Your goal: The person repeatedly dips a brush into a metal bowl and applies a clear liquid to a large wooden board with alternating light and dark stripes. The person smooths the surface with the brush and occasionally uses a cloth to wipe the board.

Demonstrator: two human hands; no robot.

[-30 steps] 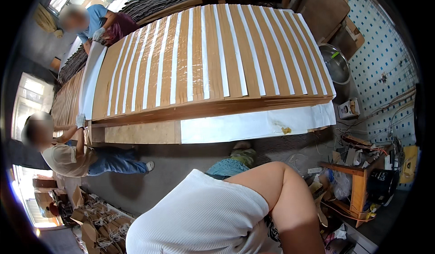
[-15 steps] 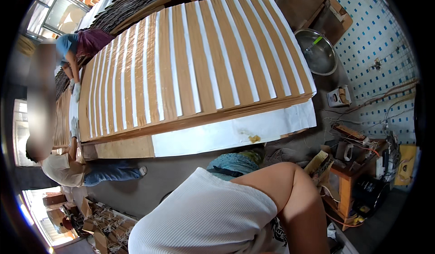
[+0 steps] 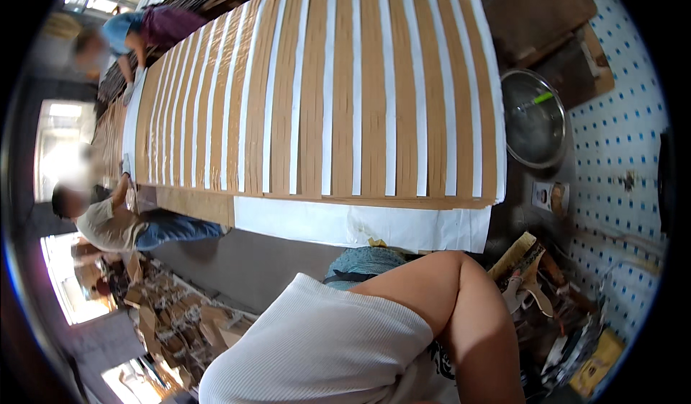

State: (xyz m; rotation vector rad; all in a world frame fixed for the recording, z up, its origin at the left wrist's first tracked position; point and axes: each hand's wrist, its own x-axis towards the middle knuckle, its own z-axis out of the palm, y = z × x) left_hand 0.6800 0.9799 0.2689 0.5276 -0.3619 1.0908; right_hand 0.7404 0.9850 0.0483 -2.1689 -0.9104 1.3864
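Note:
Neither of my hands shows in the head view. My bent bare arm [image 3: 479,317] and white ribbed top [image 3: 317,346] fill the lower middle, and the rest of that arm runs out at the bottom edge. Ahead of me lies a long, thick stack of brown sheets [image 3: 311,116], crossed by many white bands. A white sheet [image 3: 302,220] with a yellowish-brown stain sticks out under its near side. My body is nearest to that sheet, but I cannot tell whether I touch anything.
Two people work at the stack's left end, one in a beige top [image 3: 108,220], one in blue [image 3: 122,26]. A metal bowl [image 3: 536,152] with a green-handled tool stands right. Cluttered items [image 3: 529,289] lie near my right. Cardboard pieces [image 3: 180,296] are heaped at lower left.
My view has turned, so the stack looks straighter and the bowl sits farther right and lower. The two people remain at the far left end with their hands at its edge.

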